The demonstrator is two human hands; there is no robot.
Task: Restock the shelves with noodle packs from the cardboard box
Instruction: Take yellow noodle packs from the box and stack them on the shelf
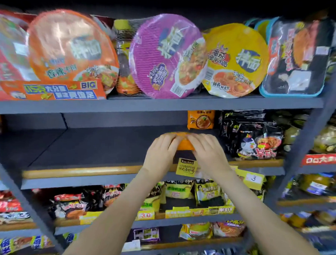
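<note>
On the middle shelf [85, 143], just right of centre, both hands hold one orange noodle pack [184, 142]. The left hand [161, 149] takes it from nine o'clock and the right hand [205, 148] from three, with fingers curled over its top edge and hiding most of it. It should be light, a soft, slippery wrapper around a brittle noodle block, so gripping the side seams without squeezing the middle seems wisest. At its twelve o'clock a second orange pack [200, 119] stands against the back, and at three o'clock black packs [256, 139] stand near, limiting room. Toward nine o'clock the shelf offers open room. The upper shelf's edge [145, 105] hangs overhead and a wooden lip [84, 171] rims the front. No cardboard box is in view.
</note>
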